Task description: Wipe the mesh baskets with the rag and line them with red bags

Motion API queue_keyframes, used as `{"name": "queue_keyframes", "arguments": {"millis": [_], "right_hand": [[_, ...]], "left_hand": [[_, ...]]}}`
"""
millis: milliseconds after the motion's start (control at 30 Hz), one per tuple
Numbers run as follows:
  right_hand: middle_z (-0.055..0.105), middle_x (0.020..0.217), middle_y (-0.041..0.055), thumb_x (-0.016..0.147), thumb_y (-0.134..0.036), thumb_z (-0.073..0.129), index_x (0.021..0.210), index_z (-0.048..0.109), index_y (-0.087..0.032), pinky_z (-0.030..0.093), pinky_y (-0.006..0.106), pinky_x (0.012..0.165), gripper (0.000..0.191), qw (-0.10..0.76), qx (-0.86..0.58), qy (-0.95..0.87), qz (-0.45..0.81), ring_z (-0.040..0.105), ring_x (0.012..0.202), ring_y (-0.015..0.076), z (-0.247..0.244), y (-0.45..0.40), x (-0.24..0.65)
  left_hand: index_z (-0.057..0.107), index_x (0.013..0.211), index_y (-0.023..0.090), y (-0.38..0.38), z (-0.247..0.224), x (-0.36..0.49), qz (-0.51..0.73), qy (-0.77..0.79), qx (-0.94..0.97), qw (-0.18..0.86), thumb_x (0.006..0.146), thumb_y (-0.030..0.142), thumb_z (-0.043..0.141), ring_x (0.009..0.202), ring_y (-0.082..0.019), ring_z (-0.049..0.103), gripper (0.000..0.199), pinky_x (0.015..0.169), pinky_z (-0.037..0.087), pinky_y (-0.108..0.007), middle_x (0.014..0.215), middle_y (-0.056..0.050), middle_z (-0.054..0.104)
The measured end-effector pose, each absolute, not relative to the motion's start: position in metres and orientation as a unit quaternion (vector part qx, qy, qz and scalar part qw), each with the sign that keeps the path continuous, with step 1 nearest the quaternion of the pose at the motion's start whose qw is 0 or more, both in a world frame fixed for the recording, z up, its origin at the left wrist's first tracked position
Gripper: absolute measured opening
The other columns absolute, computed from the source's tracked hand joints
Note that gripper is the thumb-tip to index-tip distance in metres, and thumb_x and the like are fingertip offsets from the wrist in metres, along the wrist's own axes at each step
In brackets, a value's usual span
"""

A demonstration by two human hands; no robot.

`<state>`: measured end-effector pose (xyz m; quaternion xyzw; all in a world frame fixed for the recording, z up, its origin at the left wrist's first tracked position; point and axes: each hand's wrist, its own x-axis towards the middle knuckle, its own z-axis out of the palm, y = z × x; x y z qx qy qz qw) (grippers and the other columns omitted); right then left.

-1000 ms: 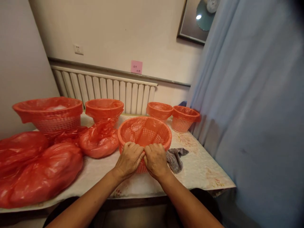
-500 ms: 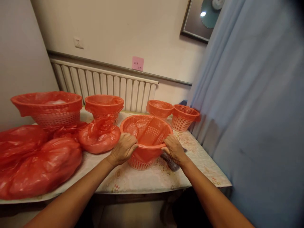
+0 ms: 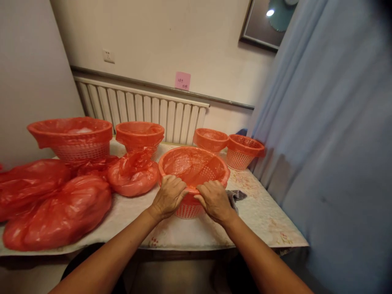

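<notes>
A red plastic bag (image 3: 196,165) lines a round mesh basket (image 3: 186,211), its edge folded down over the rim. My left hand (image 3: 170,196) is closed on the bag at the near rim, thumb outside and fingers over the top. Just right of it, my right hand (image 3: 214,200) grips the folded bag and rim the same way. The two thumbs are only a short gap apart. Behind my right hand, a dark grey cloth (image 3: 237,197) lies partly hidden on the table.
Knotted red bags, one large (image 3: 61,216) and one small (image 3: 134,179), fill the table's left side. Several bag-lined baskets stand behind, including a wide one (image 3: 81,152) and a small one (image 3: 240,157). A blue curtain (image 3: 330,143) hangs along the right of the floral tablecloth (image 3: 260,228).
Both hands have slid closer together along the basket's near rim, keeping their grip. More of the rim on the right is uncovered. The whole view has shifted slightly.
</notes>
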<state>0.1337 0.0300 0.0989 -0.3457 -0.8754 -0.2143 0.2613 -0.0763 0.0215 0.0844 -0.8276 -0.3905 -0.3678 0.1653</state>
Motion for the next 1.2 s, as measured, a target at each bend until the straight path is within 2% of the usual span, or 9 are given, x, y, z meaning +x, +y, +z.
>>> {"name": "queue_keyframes", "arguments": {"millis": [133, 267, 400, 467, 600, 700, 933, 1067, 1200], "right_hand": [[0.055, 0.08, 0.0063, 0.098, -0.053, 0.025, 0.085, 0.056, -0.018, 0.033, 0.034, 0.075, 0.048, 0.293, -0.312, -0.888, -0.169, 0.045, 0.078, 0.021, 0.096, 0.055, 0.182], [0.054, 0.079, 0.0058, 0.098, -0.053, 0.026, 0.078, 0.052, -0.019, 0.035, 0.035, 0.077, 0.047, 0.306, -0.327, -0.88, -0.161, 0.045, 0.078, 0.0209, 0.094, 0.058, 0.193], [0.056, 0.077, 0.0047, 0.098, -0.043, 0.038, 0.076, 0.052, -0.02, 0.031, 0.034, 0.072, 0.035, 0.292, -0.39, -0.849, -0.206, 0.044, 0.075, 0.0205, 0.093, 0.037, 0.155], [0.058, 0.077, 0.0046, 0.097, -0.04, 0.043, 0.076, 0.053, -0.02, 0.029, 0.035, 0.07, 0.031, 0.286, -0.414, -0.835, -0.22, 0.045, 0.074, 0.0208, 0.094, 0.026, 0.131], [0.058, 0.076, 0.0044, 0.097, -0.036, 0.045, 0.079, 0.055, -0.021, 0.026, 0.035, 0.068, 0.026, 0.281, -0.406, -0.837, -0.236, 0.046, 0.073, 0.0207, 0.098, 0.016, 0.106], [0.057, 0.075, 0.0041, 0.099, -0.039, 0.04, 0.081, 0.055, -0.02, 0.026, 0.035, 0.068, 0.03, 0.264, -0.374, -0.855, -0.242, 0.045, 0.073, 0.0201, 0.097, 0.024, 0.121], [0.053, 0.079, 0.0057, 0.098, -0.055, 0.021, 0.083, 0.054, -0.018, 0.034, 0.035, 0.077, 0.051, 0.304, -0.312, -0.884, -0.171, 0.044, 0.08, 0.021, 0.093, 0.066, 0.198], [0.052, 0.079, 0.0053, 0.1, -0.049, 0.026, 0.08, 0.052, -0.019, 0.034, 0.035, 0.076, 0.045, 0.318, -0.339, -0.867, -0.181, 0.043, 0.078, 0.0207, 0.089, 0.062, 0.189], [0.055, 0.077, 0.0052, 0.098, -0.041, 0.041, 0.076, 0.052, -0.02, 0.029, 0.035, 0.072, 0.032, 0.302, -0.404, -0.835, -0.221, 0.043, 0.075, 0.0207, 0.089, 0.037, 0.145]], "left_hand": [[0.053, 0.074, 0.019, 0.032, 0.088, -0.085, -0.379, -0.369, -0.833, 0.16, 0.1, 0.041, 0.026, 0.072, -0.021, 0.043, 0.044, 0.075, 0.034, -0.039, 0.071, -0.004, 0.054], [0.054, 0.074, 0.02, 0.037, 0.097, -0.093, -0.383, -0.364, -0.839, 0.132, 0.1, 0.038, 0.027, 0.073, -0.021, 0.045, 0.041, 0.075, 0.035, -0.039, 0.072, -0.004, 0.054], [0.059, 0.096, 0.019, 0.026, 0.101, -0.084, -0.404, -0.384, -0.821, 0.125, 0.098, 0.026, 0.036, 0.091, -0.023, 0.05, 0.025, 0.087, 0.035, -0.042, 0.09, -0.006, 0.063], [0.058, 0.105, 0.018, 0.018, 0.099, -0.073, -0.397, -0.372, -0.83, 0.122, 0.098, 0.024, 0.037, 0.094, -0.023, 0.05, 0.024, 0.089, 0.035, -0.042, 0.096, -0.007, 0.064], [0.059, 0.085, 0.019, 0.015, 0.09, -0.059, -0.366, -0.39, -0.833, 0.143, 0.1, 0.032, 0.032, 0.075, -0.021, 0.046, 0.033, 0.081, 0.036, -0.041, 0.074, -0.004, 0.058], [0.055, 0.076, 0.019, 0.022, 0.087, -0.062, -0.372, -0.387, -0.827, 0.167, 0.1, 0.036, 0.029, 0.073, -0.021, 0.044, 0.039, 0.078, 0.035, -0.04, 0.071, -0.004, 0.056], [0.053, 0.073, 0.02, 0.041, 0.089, -0.077, -0.386, -0.369, -0.829, 0.165, 0.1, 0.036, 0.025, 0.072, -0.021, 0.043, 0.042, 0.075, 0.035, -0.04, 0.07, -0.004, 0.054], [0.053, 0.072, 0.02, 0.047, 0.096, -0.088, -0.391, -0.381, -0.825, 0.147, 0.099, 0.029, 0.028, 0.073, -0.021, 0.045, 0.038, 0.075, 0.036, -0.039, 0.071, -0.004, 0.055], [0.058, 0.094, 0.019, 0.035, 0.098, -0.081, -0.41, -0.402, -0.807, 0.137, 0.098, 0.023, 0.034, 0.089, -0.023, 0.05, 0.025, 0.084, 0.037, -0.041, 0.088, -0.006, 0.062]]}}
